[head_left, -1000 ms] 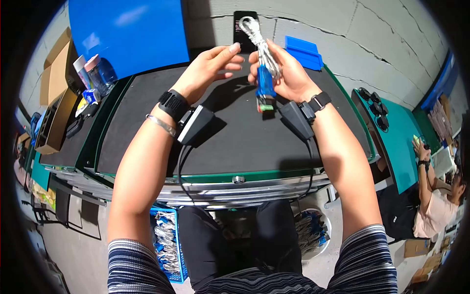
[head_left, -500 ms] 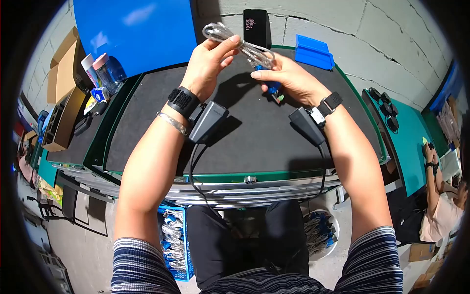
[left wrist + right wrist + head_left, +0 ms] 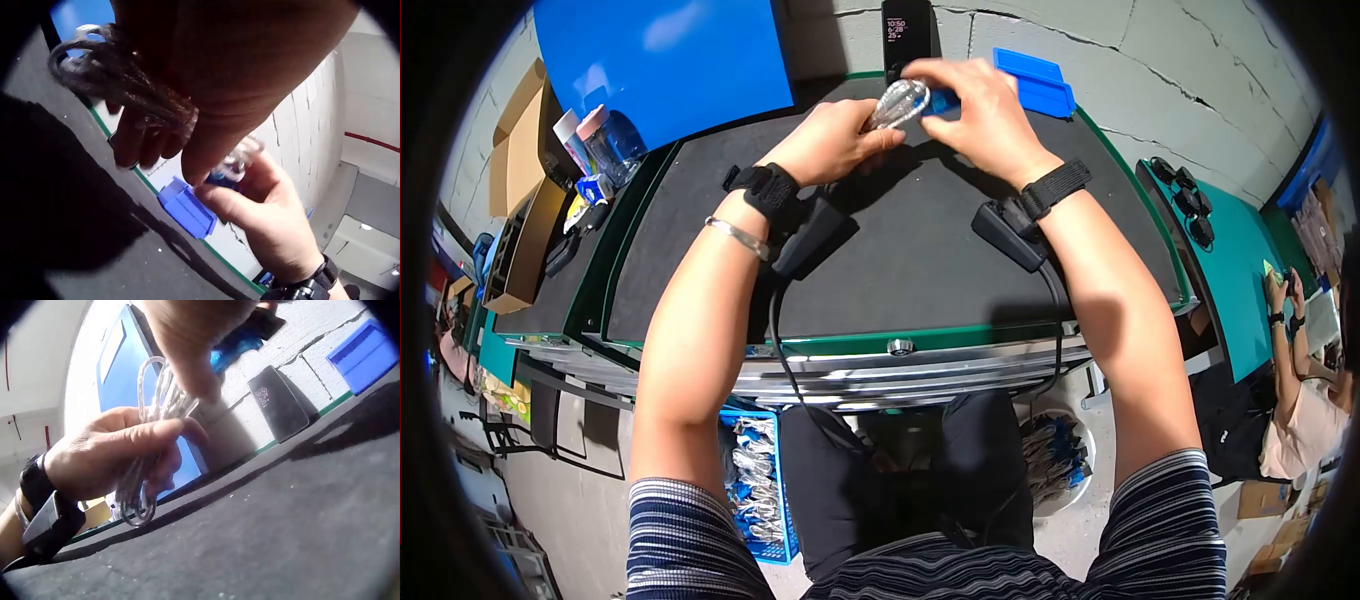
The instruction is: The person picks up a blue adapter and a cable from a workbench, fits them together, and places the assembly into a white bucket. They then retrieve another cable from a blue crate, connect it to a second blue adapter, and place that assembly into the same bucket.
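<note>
Over the back of the dark mat, the left hand (image 3: 837,140) grips a coiled clear-and-silver cable (image 3: 900,103), thumb across the bundle. In the right wrist view its loops (image 3: 139,509) stick out above and below the left hand (image 3: 119,440). The right hand (image 3: 988,120) pinches the blue part (image 3: 942,100) at the other end of the bundle; its fingers bend over it. The blue part (image 3: 237,353) and a dark end piece (image 3: 271,324) show beyond the right hand (image 3: 197,331) in the right wrist view.
A phone (image 3: 908,40) leans at the wall beside a blue plastic tray (image 3: 1034,84). Left are bottles (image 3: 605,140) and a cardboard box (image 3: 520,150). Below stand a blue basket (image 3: 783,500) and a white bucket (image 3: 1090,465) with cable bundles. Another person (image 3: 1305,430) is at right.
The cable bundle has turned, its loop swinging from the upper left toward the middle. The right hand has risen and turned over the blue part; the left hand has lowered slightly.
</note>
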Demonstrator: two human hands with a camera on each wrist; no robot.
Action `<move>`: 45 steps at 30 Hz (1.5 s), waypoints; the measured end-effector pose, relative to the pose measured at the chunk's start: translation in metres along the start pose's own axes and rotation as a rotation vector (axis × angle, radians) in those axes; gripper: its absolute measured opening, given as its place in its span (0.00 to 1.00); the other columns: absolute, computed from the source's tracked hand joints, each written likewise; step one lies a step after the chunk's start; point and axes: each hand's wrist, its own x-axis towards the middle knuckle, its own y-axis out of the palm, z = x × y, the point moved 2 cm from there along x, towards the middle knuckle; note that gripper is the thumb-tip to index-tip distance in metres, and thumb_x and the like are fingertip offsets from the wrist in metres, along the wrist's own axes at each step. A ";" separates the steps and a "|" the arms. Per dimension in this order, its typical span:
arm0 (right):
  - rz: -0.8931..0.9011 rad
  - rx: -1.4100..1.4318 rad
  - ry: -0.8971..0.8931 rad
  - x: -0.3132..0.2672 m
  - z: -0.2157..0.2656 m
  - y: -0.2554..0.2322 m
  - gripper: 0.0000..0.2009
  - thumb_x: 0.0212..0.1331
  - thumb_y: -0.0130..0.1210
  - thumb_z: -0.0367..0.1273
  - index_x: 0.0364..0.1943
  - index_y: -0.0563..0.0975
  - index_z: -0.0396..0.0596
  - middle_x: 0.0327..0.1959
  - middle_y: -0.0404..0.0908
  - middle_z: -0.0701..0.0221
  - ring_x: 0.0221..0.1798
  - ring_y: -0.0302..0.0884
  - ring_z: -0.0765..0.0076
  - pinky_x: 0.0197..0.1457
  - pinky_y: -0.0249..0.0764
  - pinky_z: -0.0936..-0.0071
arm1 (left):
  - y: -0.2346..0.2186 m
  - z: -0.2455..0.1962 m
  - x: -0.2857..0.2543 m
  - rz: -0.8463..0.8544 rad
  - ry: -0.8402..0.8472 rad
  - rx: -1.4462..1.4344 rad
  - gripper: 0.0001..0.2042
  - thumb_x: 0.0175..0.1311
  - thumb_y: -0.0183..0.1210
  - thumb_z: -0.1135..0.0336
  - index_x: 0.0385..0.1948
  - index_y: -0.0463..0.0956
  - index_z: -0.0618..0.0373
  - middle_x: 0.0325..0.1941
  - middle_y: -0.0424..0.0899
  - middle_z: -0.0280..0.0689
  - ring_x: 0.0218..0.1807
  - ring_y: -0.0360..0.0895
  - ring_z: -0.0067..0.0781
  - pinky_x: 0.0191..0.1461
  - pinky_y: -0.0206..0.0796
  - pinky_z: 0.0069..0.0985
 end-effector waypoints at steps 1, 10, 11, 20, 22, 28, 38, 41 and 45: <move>-0.132 -0.051 0.018 0.004 0.001 -0.006 0.25 0.41 0.66 0.33 0.50 0.76 0.61 0.48 0.77 0.73 0.56 0.69 0.60 0.58 0.63 0.62 | 0.000 0.000 0.002 0.003 -0.102 -0.124 0.16 0.66 0.58 0.55 0.33 0.73 0.62 0.26 0.79 0.34 0.27 0.76 0.28 0.33 0.68 0.27; 0.077 1.156 0.889 0.001 -0.012 0.004 0.20 0.69 0.47 0.49 0.54 0.73 0.50 0.47 0.80 0.72 0.52 0.75 0.75 0.54 0.68 0.75 | 0.002 -0.007 0.001 -0.080 -0.216 -0.705 0.14 0.69 0.55 0.52 0.33 0.69 0.53 0.24 0.68 0.25 0.26 0.66 0.16 0.32 0.63 0.17; 0.031 1.237 0.875 0.000 -0.013 0.009 0.19 0.69 0.47 0.48 0.53 0.74 0.50 0.47 0.80 0.72 0.52 0.74 0.75 0.54 0.68 0.75 | 0.002 -0.008 0.000 -0.079 -0.212 -0.708 0.14 0.69 0.55 0.52 0.33 0.69 0.53 0.24 0.68 0.25 0.26 0.66 0.16 0.32 0.63 0.17; -0.076 1.197 0.703 0.003 -0.009 0.005 0.14 0.68 0.51 0.43 0.51 0.77 0.54 0.47 0.79 0.80 0.53 0.72 0.82 0.57 0.63 0.73 | 0.010 -0.010 -0.002 0.057 -0.223 -0.731 0.17 0.69 0.53 0.48 0.35 0.72 0.55 0.26 0.70 0.27 0.29 0.67 0.16 0.34 0.62 0.18; -0.082 1.188 0.689 0.004 -0.006 0.003 0.14 0.68 0.51 0.42 0.51 0.77 0.54 0.47 0.79 0.81 0.53 0.72 0.82 0.58 0.63 0.71 | 0.010 -0.008 -0.001 0.047 -0.223 -0.704 0.17 0.69 0.53 0.48 0.34 0.71 0.54 0.25 0.69 0.26 0.28 0.66 0.16 0.33 0.62 0.18; -0.078 1.323 0.710 0.004 -0.008 0.004 0.13 0.69 0.51 0.42 0.50 0.77 0.55 0.47 0.80 0.80 0.54 0.72 0.80 0.61 0.62 0.70 | 0.010 -0.016 -0.001 0.025 -0.220 -0.900 0.17 0.70 0.52 0.48 0.30 0.67 0.51 0.23 0.66 0.25 0.26 0.64 0.16 0.31 0.62 0.18; -0.066 1.350 0.705 0.005 -0.004 0.001 0.14 0.69 0.50 0.41 0.53 0.75 0.52 0.50 0.79 0.76 0.58 0.71 0.74 0.65 0.60 0.66 | 0.007 -0.018 -0.005 0.195 -0.296 -1.084 0.17 0.72 0.49 0.49 0.31 0.67 0.53 0.21 0.65 0.24 0.22 0.63 0.15 0.28 0.64 0.18; -0.025 1.547 0.718 0.006 -0.004 0.004 0.18 0.72 0.45 0.40 0.58 0.71 0.46 0.51 0.78 0.71 0.58 0.71 0.70 0.65 0.63 0.62 | 0.008 -0.021 -0.007 0.270 -0.281 -1.158 0.17 0.72 0.49 0.49 0.32 0.68 0.54 0.20 0.64 0.23 0.20 0.61 0.14 0.27 0.62 0.16; 0.098 1.679 0.685 0.006 0.000 0.002 0.16 0.72 0.44 0.42 0.54 0.74 0.50 0.49 0.79 0.74 0.54 0.75 0.73 0.60 0.70 0.64 | 0.009 -0.024 -0.005 0.301 -0.284 -1.169 0.17 0.70 0.52 0.49 0.28 0.66 0.50 0.17 0.60 0.22 0.17 0.56 0.13 0.24 0.57 0.15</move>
